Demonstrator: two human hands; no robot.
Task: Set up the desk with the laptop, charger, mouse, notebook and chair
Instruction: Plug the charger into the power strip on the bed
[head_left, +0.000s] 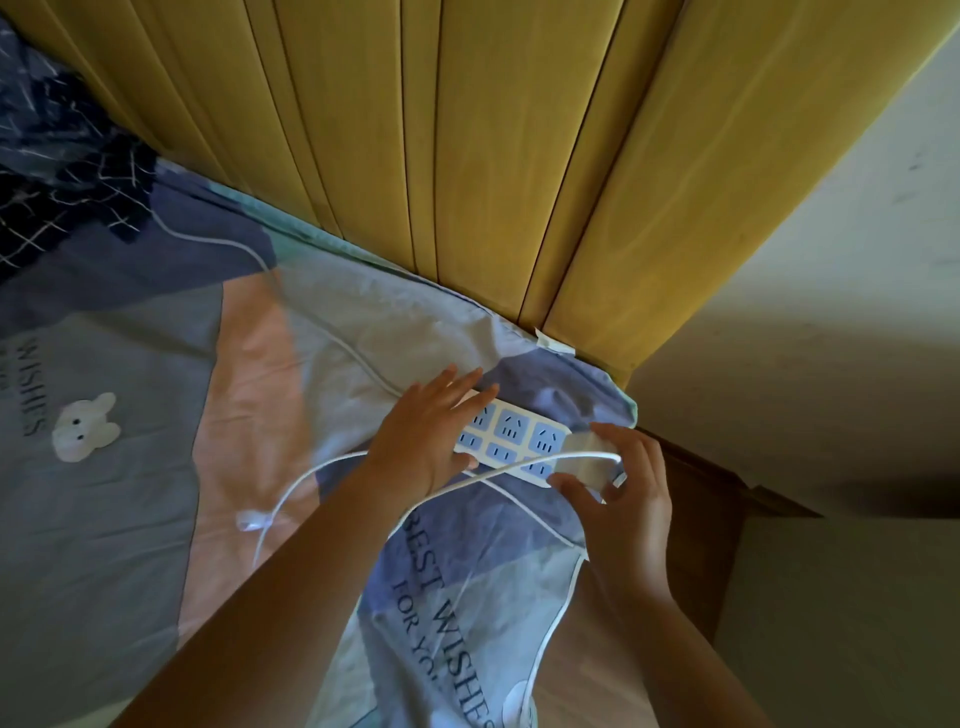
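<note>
A white power strip (511, 439) with blue sockets lies on the bed sheet near the bed's corner. My left hand (428, 434) lies flat over its left end, fingers straight, thumb under the near edge. My right hand (626, 491) pinches a white charger block (589, 462) at the strip's right end. The charger's thin white cable (395, 501) arcs over my left wrist and loops down the sheet. Whether the block sits in a socket cannot be told. Laptop, mouse, notebook and chair are out of view.
A yellow wooden headboard (467, 156) rises behind the bed. The patterned sheet (130, 493) covers the mattress, with dark checked fabric (62, 171) at far left. A brown wooden piece (711, 514) and pale wall (831, 364) lie to the right. The strip's own cord (311, 322) runs up-left.
</note>
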